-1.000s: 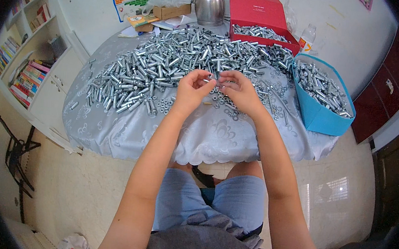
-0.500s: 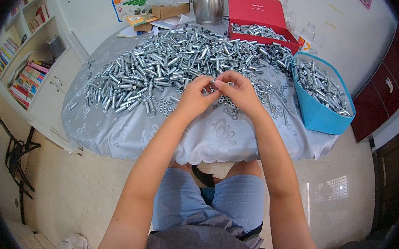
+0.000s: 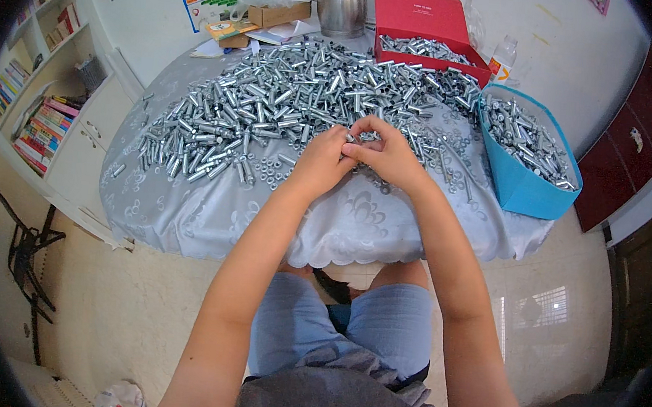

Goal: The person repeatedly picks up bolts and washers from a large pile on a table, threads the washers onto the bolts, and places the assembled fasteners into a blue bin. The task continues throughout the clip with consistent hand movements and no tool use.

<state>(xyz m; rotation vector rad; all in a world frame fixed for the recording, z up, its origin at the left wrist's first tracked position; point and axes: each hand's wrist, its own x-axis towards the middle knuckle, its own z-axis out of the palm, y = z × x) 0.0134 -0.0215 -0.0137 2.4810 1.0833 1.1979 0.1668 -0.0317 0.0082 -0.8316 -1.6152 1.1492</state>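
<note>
My left hand (image 3: 320, 162) and my right hand (image 3: 388, 159) meet fingertip to fingertip over the near side of the table. Both are closed in a pinch around a small shiny metal piece (image 3: 352, 138), mostly hidden by the fingers, so I cannot make out its kind. Just beyond them spreads a big heap of silver metal bolts and sleeves (image 3: 257, 106). Small nuts (image 3: 271, 172) lie loose to the left of my left hand, and thin rods (image 3: 459, 162) and scattered washers (image 3: 473, 207) are to the right of my right hand.
A blue fabric bin (image 3: 529, 200) full of metal parts stands at the table's right edge. Behind it are a plastic bottle (image 3: 503, 60) and an open red box (image 3: 421, 12) holding more parts. A steel pot (image 3: 341, 9) and cardboard box (image 3: 278, 14) stand at the back.
My fingers have drawn closer together around the small piece. My right thumb has shifted left and down toward my left fingers, and the gap between the hands has narrowed.
</note>
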